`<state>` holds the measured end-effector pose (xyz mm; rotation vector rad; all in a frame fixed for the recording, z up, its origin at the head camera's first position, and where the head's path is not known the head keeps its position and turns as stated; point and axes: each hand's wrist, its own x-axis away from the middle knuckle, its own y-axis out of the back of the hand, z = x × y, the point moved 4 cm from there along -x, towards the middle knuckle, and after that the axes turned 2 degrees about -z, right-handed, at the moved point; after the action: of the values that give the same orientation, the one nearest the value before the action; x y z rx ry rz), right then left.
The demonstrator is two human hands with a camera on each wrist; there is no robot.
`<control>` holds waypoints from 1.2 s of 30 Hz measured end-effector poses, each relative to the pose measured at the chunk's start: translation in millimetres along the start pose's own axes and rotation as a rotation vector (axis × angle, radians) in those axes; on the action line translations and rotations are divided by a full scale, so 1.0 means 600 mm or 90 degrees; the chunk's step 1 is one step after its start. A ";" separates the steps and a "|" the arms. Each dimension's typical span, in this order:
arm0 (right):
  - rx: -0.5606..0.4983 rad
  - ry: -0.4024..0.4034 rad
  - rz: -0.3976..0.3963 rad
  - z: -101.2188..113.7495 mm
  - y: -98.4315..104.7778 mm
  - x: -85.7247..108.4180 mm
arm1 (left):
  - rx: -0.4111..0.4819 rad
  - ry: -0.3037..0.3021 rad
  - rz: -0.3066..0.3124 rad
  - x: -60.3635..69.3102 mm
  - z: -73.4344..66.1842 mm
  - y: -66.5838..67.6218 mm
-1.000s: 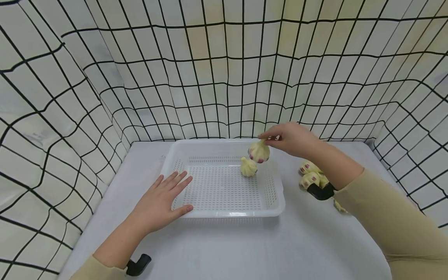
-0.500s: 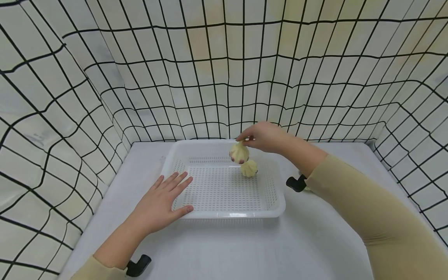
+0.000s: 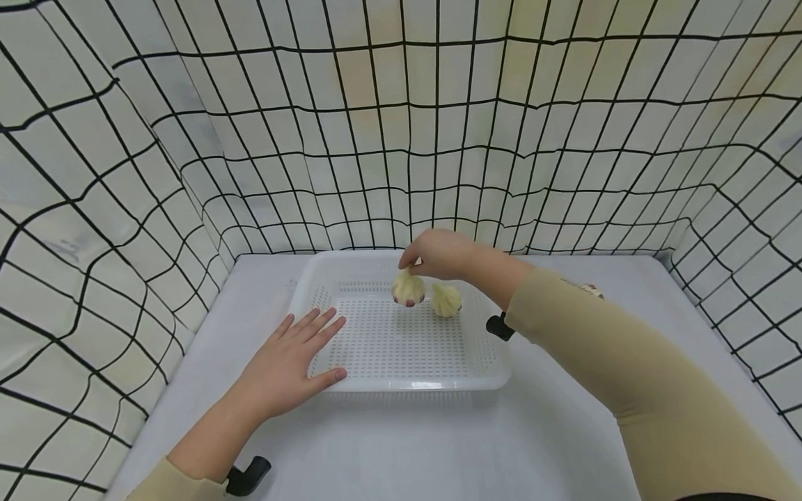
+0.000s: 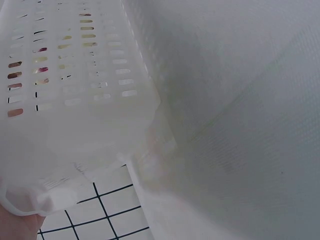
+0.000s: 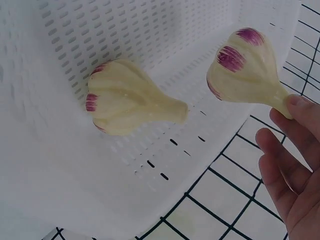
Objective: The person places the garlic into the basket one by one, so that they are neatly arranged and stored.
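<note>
My right hand (image 3: 441,254) pinches a pale garlic bulb (image 3: 409,289) with purple patches by its stem, above the white perforated basket (image 3: 426,383). In the right wrist view, thumb and forefinger grip the stem end of this bulb (image 5: 245,67), while the other fingers lie loosely bent. A second garlic bulb (image 5: 127,97) lies in the basket, to the right of the held one in the head view. My left hand (image 3: 288,365) rests spread on the basket's left rim. The left wrist view shows mostly the basket's outer wall (image 4: 75,130), with a bit of the hand at the lower left corner.
Beyond my right sleeve a small part of another garlic bulb (image 3: 591,289) peeks out on the white-covered table (image 3: 401,452). Black netting (image 3: 407,149) stands behind the basket and on both sides.
My right hand has carried the garlic bulb leftward and lower, past the bulb lying in the basket. My right sleeve now covers most of the bulbs on the table. The left hand stays put.
</note>
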<state>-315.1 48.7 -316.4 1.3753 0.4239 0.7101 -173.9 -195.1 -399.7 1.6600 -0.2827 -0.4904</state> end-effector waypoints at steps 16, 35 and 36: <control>0.050 -0.005 0.088 -0.024 -0.049 -0.022 | 0.004 -0.003 0.014 -0.003 -0.008 0.000; 0.101 -0.003 0.132 -0.033 -0.065 -0.025 | 0.000 0.004 0.011 0.001 -0.001 -0.001; 0.103 -0.004 0.134 -0.034 -0.066 -0.026 | 0.003 0.005 0.011 0.002 -0.001 -0.001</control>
<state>-331.5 52.0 -360.3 1.5894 0.3405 0.8585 -172.7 -195.0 -400.1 1.6625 -0.2926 -0.4697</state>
